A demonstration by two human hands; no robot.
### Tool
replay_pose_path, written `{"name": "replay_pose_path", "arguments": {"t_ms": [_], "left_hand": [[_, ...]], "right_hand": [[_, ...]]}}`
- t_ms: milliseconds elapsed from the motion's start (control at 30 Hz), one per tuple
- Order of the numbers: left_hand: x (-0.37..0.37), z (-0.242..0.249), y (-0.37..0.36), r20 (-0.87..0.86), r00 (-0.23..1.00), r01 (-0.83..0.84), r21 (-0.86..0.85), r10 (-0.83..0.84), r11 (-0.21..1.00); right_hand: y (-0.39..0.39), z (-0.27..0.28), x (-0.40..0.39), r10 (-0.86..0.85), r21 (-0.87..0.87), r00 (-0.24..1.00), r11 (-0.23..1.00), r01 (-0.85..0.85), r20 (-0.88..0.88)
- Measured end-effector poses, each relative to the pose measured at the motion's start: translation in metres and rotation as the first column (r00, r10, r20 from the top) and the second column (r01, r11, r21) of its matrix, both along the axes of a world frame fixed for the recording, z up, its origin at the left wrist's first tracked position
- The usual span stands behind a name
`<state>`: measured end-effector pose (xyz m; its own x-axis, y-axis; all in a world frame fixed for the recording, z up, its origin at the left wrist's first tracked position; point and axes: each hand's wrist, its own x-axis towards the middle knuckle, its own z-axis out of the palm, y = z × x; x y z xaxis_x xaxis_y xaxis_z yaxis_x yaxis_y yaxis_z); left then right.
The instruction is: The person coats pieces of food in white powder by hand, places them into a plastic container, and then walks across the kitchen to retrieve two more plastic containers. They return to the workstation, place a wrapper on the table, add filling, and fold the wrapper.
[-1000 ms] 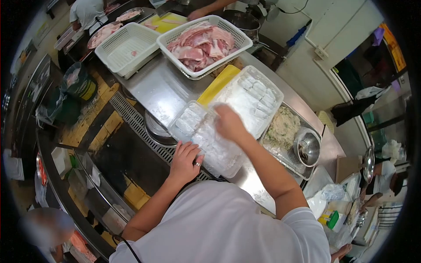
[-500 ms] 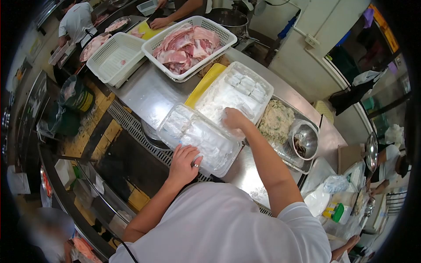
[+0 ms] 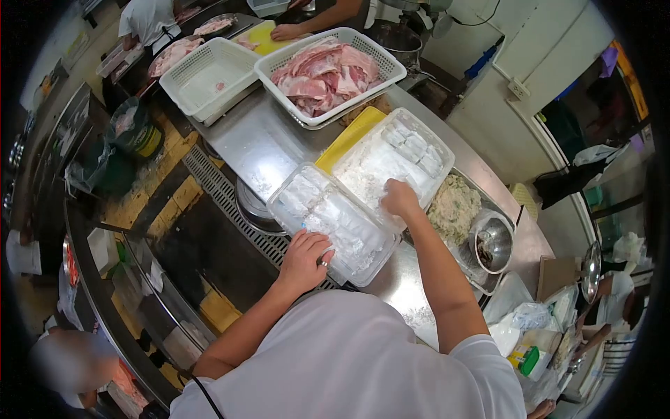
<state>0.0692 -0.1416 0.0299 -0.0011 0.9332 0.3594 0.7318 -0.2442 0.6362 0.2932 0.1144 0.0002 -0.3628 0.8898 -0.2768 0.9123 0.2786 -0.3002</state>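
A clear plastic container (image 3: pixel 315 166) with white-dusted blocks lies tilted, its far side against a second plastic tub (image 3: pixel 447 150). My left hand (image 3: pixel 305 260), a ring on one finger, grips its near left edge with the fingers over the rim. White powder (image 3: pixel 366 166) fills much of the tub, and several dusted blocks (image 3: pixel 413 144) lie at its far end. My right hand (image 3: pixel 400 199) is in the tub's near part with fingers curled down at the powder; the fingertips are hidden, and what they hold cannot be made out.
A yellow tray (image 3: pixel 352 138) shows beside the tub. Right of it are a tray of pale minced mixture (image 3: pixel 452 209) and a metal bowl (image 3: pixel 495 241). Raw meat (image 3: pixel 324 73) fills a white basket (image 3: pixel 387 75) behind. A co-worker's hand (image 3: pixel 286 31) is at a yellow board (image 3: pixel 262 35).
The whole view has shifted, so the table appears further right and lower. My right hand stays over the powder with its fingers curled; my left hand keeps its place on the container's edge.
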Motion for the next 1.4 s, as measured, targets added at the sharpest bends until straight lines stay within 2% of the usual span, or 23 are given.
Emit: {"name": "replay_pose_path", "arguments": {"t_ms": [100, 200, 300, 400, 500, 600, 700, 800, 900, 967, 1000, 1100, 1200, 1300, 1400], "left_hand": [[0.000, 0.003, -0.001, 0.003, 1.000, 0.010, 0.000, -0.010, 1.000], [-0.002, 0.003, -0.001, 0.017, 1.000, 0.022, 0.014, -0.022, 1.000], [-0.006, 0.003, -0.001, 0.044, 0.999, 0.017, 0.027, -0.018, 1.000], [-0.009, 0.005, -0.002, 0.062, 0.998, 0.020, 0.023, -0.021, 1.000], [-0.012, 0.005, -0.001, 0.070, 0.997, 0.025, 0.025, -0.027, 0.999], [-0.013, 0.003, -0.003, 0.076, 0.997, 0.028, 0.028, -0.030, 0.999], [-0.012, 0.003, 0.000, 0.070, 0.997, 0.041, 0.036, -0.044, 0.998], [-0.014, 0.004, 0.000, 0.069, 0.997, 0.043, 0.039, -0.046, 0.998], [-0.014, 0.004, -0.001, 0.077, 0.996, 0.043, 0.039, -0.046, 0.998], [-0.015, 0.004, -0.001, 0.078, 0.996, 0.049, 0.039, -0.051, 0.998], [-0.016, 0.004, 0.000, 0.078, 0.996, 0.047, 0.040, -0.050, 0.998], [-0.015, 0.004, -0.002, 0.081, 0.995, 0.047, 0.039, -0.050, 0.998], [-0.016, 0.005, -0.001, 0.073, 0.996, 0.050, 0.040, -0.053, 0.998], [-0.018, 0.005, -0.002, 0.045, 0.999, 0.025, 0.054, -0.027, 0.998], [-0.023, 0.007, -0.004, -0.008, 0.999, -0.037, 0.072, 0.038, 0.997]], "right_hand": [[-0.003, -0.014, -0.010, 0.036, -0.001, 0.996, 0.999, -0.037, -0.076], [0.001, -0.017, -0.014, -0.032, 0.076, 0.929, 0.995, 0.064, -0.369], [0.010, -0.007, -0.010, -0.264, -0.140, 0.797, 0.965, 0.224, -0.543], [-0.001, -0.003, 0.003, -0.035, 0.030, 0.945, 0.998, 0.047, -0.325], [0.007, 0.008, 0.020, 0.069, -0.015, 0.997, 0.998, -0.069, -0.025], [0.012, 0.001, 0.023, 0.179, -0.123, 0.974, 0.979, -0.162, 0.138], [0.002, -0.015, 0.013, 0.228, 0.047, 0.973, 0.973, -0.226, -0.036], [0.000, -0.004, 0.001, -0.017, 0.074, 0.939, 0.996, 0.045, -0.343], [-0.005, 0.021, 0.003, -0.236, -0.090, 0.864, 0.972, 0.219, -0.445], [0.000, 0.021, 0.015, -0.073, -0.113, 0.983, 0.992, 0.055, -0.166], [0.002, 0.018, 0.019, 0.022, -0.141, 1.000, 0.990, -0.025, -0.022], [-0.006, 0.000, 0.022, 0.083, 0.002, 0.996, 0.997, -0.083, -0.039], [-0.005, -0.011, 0.013, 0.116, 0.029, 0.976, 0.993, -0.113, -0.186], [-0.014, 0.020, -0.005, -0.148, -0.013, 0.896, 0.987, 0.157, -0.418], [-0.014, 0.010, 0.009, -0.038, 0.091, 0.916, 0.993, 0.080, -0.399]]}}
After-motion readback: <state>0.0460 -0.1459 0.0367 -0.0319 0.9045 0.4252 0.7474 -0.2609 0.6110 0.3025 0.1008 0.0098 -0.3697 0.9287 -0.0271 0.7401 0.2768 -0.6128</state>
